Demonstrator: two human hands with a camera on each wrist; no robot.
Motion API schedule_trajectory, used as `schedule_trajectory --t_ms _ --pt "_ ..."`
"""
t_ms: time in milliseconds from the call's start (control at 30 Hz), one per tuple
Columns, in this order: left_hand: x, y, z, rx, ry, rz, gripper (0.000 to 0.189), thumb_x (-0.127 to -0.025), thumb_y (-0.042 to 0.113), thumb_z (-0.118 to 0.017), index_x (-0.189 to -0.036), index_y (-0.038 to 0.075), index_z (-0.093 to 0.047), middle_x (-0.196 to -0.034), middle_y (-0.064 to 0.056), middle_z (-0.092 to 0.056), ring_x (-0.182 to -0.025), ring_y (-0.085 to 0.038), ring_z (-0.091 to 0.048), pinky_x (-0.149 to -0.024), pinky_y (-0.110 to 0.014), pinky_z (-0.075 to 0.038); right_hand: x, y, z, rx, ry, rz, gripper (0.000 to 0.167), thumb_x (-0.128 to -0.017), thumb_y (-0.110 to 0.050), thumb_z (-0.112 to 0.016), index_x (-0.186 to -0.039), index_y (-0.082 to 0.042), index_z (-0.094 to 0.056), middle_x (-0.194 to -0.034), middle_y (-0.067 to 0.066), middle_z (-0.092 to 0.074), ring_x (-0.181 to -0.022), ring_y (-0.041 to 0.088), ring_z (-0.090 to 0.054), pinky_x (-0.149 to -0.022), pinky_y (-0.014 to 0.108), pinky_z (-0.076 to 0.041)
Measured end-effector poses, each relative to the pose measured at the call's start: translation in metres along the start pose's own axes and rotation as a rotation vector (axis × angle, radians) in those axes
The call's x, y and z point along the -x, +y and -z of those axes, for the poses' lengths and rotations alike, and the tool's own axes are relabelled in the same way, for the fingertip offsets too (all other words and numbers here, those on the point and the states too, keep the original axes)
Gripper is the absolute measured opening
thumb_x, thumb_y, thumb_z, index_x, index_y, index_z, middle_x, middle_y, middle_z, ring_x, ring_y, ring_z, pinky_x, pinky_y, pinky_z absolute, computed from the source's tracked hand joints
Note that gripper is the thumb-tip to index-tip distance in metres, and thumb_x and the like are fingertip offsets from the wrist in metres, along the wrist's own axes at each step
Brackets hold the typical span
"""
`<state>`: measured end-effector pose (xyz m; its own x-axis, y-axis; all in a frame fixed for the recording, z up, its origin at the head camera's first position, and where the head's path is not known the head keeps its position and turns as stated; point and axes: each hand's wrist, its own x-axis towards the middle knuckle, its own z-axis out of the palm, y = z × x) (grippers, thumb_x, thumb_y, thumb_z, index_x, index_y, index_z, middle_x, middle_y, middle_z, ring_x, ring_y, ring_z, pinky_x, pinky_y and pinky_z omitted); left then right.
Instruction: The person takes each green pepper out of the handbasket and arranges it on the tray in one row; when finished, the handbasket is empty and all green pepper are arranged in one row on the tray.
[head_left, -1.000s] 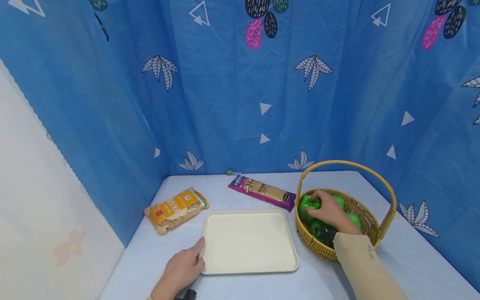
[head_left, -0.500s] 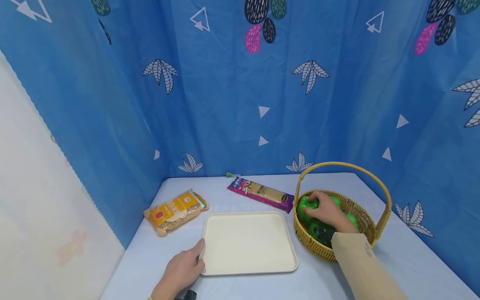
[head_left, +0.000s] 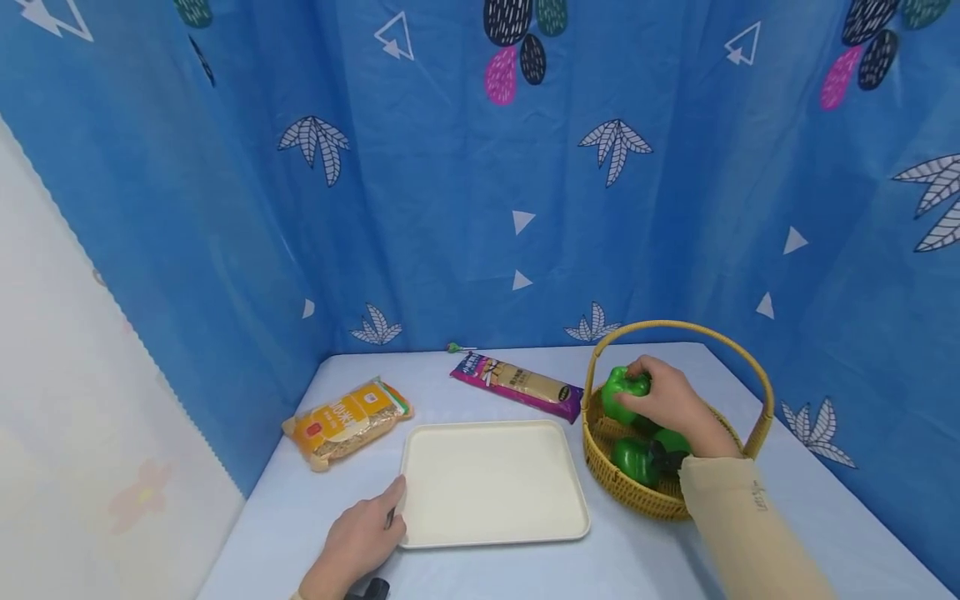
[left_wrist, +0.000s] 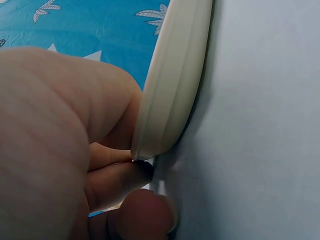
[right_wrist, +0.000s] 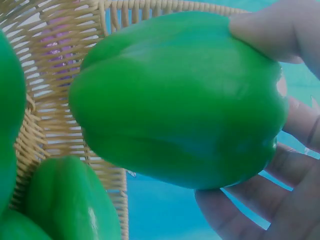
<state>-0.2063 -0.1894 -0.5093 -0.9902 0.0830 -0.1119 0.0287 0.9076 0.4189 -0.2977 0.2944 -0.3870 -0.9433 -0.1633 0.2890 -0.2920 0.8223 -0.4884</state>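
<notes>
A green bell pepper (head_left: 619, 395) is gripped in my right hand (head_left: 670, 402), lifted at the far left side of the wicker basket (head_left: 602, 463). In the right wrist view, thumb and fingers hold one end of this large glossy pepper (right_wrist: 175, 105), with woven wicker behind it. More green bell peppers (head_left: 633, 462) lie inside the basket, partly hidden by my wrist. My left hand (head_left: 358, 535) holds the left edge of a cream rectangular tray (head_left: 495, 483). The left wrist view shows the thumb over the tray's wall (left_wrist: 170, 85), with curled fingers close to its lower corner.
An orange bag of grain (head_left: 348, 423) lies left of the tray. Behind the tray is a long purple packet (head_left: 517, 386), its right end close to the basket. A small green-topped stick (head_left: 454, 347) rests at the back edge. The basket's tall handle (head_left: 682, 324) arches overhead.
My right hand has raised the green bell pepper from among the others, exposing more of the basket's inside. The left hand stays at the tray's edge. The head view has shifted slightly.
</notes>
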Motion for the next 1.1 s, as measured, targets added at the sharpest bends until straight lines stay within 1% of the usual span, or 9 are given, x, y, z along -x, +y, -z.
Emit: schedule_trajectory --t_ms 167,300,433,500,700,833,1000,1067,1100 --pt "-0.001 -0.003 0.000 0.006 0.002 -0.008 0.065 -0.089 0.025 -0.063 -0.150 0.006 -0.052 -0.131 -0.013 -0.071 -0.078 -0.015 -0.057 -0.087 -0.053 -0.056 0.009 -0.008 0.004 0.015 0.024 0.008 0.045 -0.088 -0.029 -0.078 -0.118 -0.001 -0.061 -0.116 0.021 -0.066 -0.096 0.032 -0.063 -0.076 0.047 -0.055" --pt "-0.001 -0.004 0.000 0.012 0.006 -0.005 0.064 -0.089 0.023 -0.063 -0.150 0.006 -0.053 -0.133 -0.014 -0.069 -0.081 -0.016 -0.060 -0.090 -0.055 -0.055 0.018 -0.024 0.004 0.009 0.016 0.030 0.042 -0.089 -0.028 -0.078 -0.117 -0.002 -0.060 -0.117 0.020 -0.064 -0.092 0.028 -0.061 -0.072 0.042 -0.054" --pt "-0.001 -0.005 0.000 0.015 0.001 0.004 0.064 -0.088 0.023 -0.064 -0.149 0.005 -0.054 -0.136 -0.014 -0.068 -0.091 -0.019 -0.067 -0.093 -0.057 -0.053 0.028 -0.051 -0.003 -0.025 0.023 0.110 0.037 -0.088 -0.024 -0.080 -0.113 -0.005 -0.060 -0.115 0.015 -0.065 -0.089 0.022 -0.058 -0.068 0.034 -0.053" --pt "-0.001 -0.005 0.000 0.016 -0.001 0.006 0.064 -0.088 0.023 -0.064 -0.149 0.005 -0.054 -0.135 -0.014 -0.068 -0.091 -0.019 -0.067 -0.093 -0.057 -0.053 0.030 -0.068 -0.011 -0.052 0.020 0.161 0.034 -0.087 -0.022 -0.081 -0.110 -0.008 -0.061 -0.114 0.011 -0.065 -0.088 0.019 -0.058 -0.068 0.032 -0.053" --pt "-0.001 -0.006 0.001 0.017 -0.006 0.007 0.064 -0.089 0.023 -0.064 -0.150 0.006 -0.053 -0.133 -0.015 -0.069 -0.084 -0.017 -0.062 -0.092 -0.057 -0.054 0.024 -0.114 -0.049 -0.160 -0.051 0.293 0.031 -0.085 -0.022 -0.083 -0.106 -0.014 -0.062 -0.105 0.002 -0.063 -0.085 0.014 -0.057 -0.067 0.027 -0.055" --pt "-0.001 -0.005 0.001 0.020 0.001 -0.004 0.064 -0.089 0.024 -0.064 -0.150 0.006 -0.053 -0.136 -0.015 -0.068 -0.085 -0.018 -0.061 -0.092 -0.057 -0.054 0.015 -0.140 -0.080 -0.238 -0.036 0.348 0.033 -0.084 -0.022 -0.084 -0.110 -0.015 -0.064 -0.109 0.000 -0.066 -0.093 0.014 -0.060 -0.075 0.028 -0.058" --pt "0.000 -0.003 0.000 0.015 0.015 -0.009 0.063 -0.089 0.024 -0.065 -0.149 0.006 -0.054 -0.135 -0.014 -0.068 -0.104 -0.031 -0.070 -0.093 -0.058 -0.053 0.000 -0.168 -0.127 -0.284 -0.084 0.333 0.035 -0.087 -0.027 -0.082 -0.115 -0.016 -0.064 -0.119 0.000 -0.066 -0.103 0.015 -0.061 -0.085 0.032 -0.058" --pt "0.000 -0.002 0.000 0.009 0.021 -0.019 0.063 -0.089 0.024 -0.065 -0.149 0.007 -0.054 -0.134 -0.014 -0.069 -0.106 -0.032 -0.071 -0.092 -0.058 -0.053 -0.007 -0.176 -0.146 -0.266 -0.110 0.317 0.036 -0.089 -0.029 -0.080 -0.118 -0.016 -0.063 -0.124 0.000 -0.064 -0.107 0.015 -0.060 -0.089 0.032 -0.057" --pt "0.001 -0.002 0.000 0.009 0.021 -0.023 0.063 -0.089 0.024 -0.065 -0.149 0.008 -0.054 -0.134 -0.013 -0.069 -0.103 -0.030 -0.071 -0.092 -0.058 -0.053 -0.011 -0.179 -0.156 -0.255 -0.119 0.315 0.037 -0.090 -0.030 -0.080 -0.119 -0.016 -0.063 -0.127 0.001 -0.064 -0.109 0.015 -0.060 -0.091 0.031 -0.057"
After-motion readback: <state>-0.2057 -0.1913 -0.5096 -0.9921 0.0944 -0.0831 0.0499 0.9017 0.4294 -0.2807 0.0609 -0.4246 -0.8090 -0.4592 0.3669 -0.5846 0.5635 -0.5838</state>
